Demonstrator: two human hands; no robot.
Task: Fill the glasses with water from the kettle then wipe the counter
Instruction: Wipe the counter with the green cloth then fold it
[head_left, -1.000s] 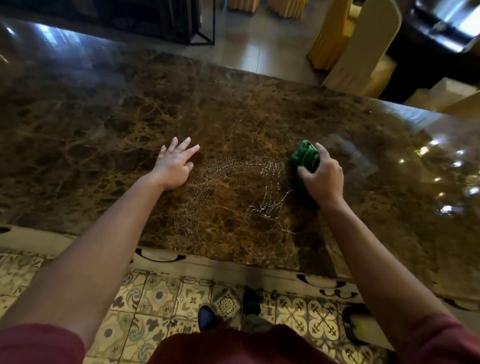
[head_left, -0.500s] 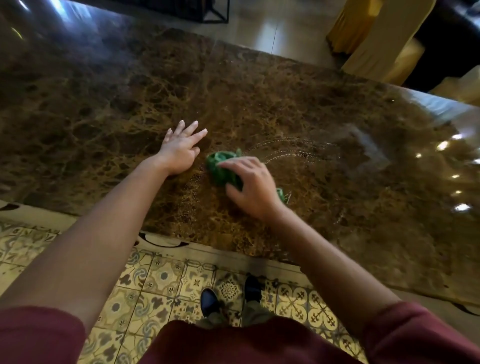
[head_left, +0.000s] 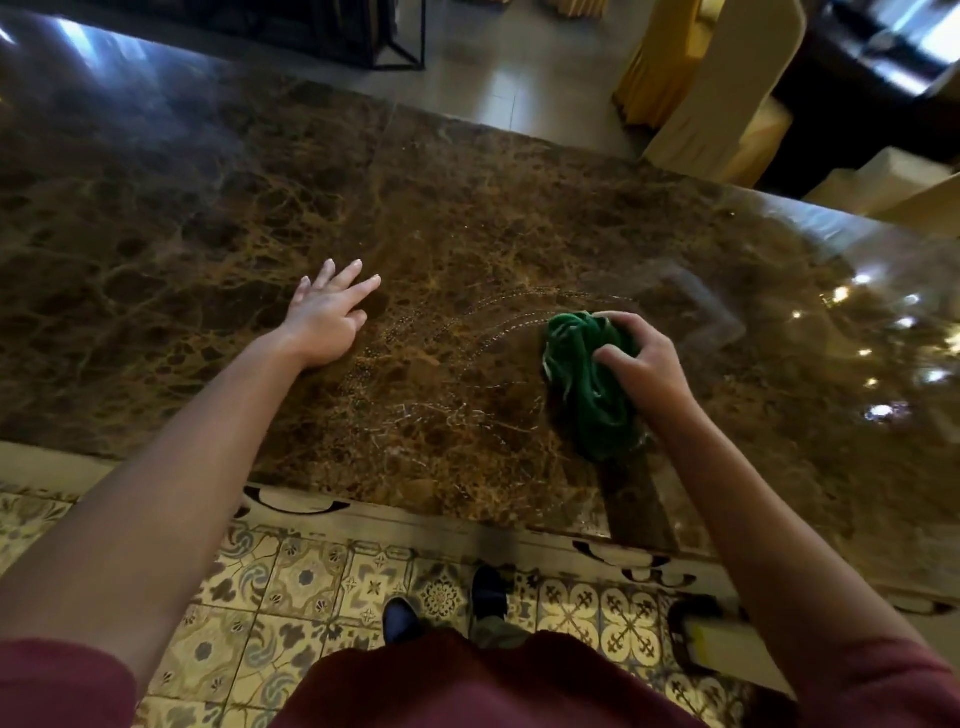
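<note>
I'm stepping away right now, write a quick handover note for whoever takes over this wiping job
Left hand: flat on the marble counter, fingers spread, holding nothing.
Right hand: grips the bunched green cloth, pressed on the counter.
Glasses and kettle: not in view, so filling can't be confirmed.
Left: curved trails of water droplets lie between the hands; wipe those.

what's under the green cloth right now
The green cloth, gripped by the right hand, lies on the marble counter. Whether water remains beneath it is hidden.
</note>
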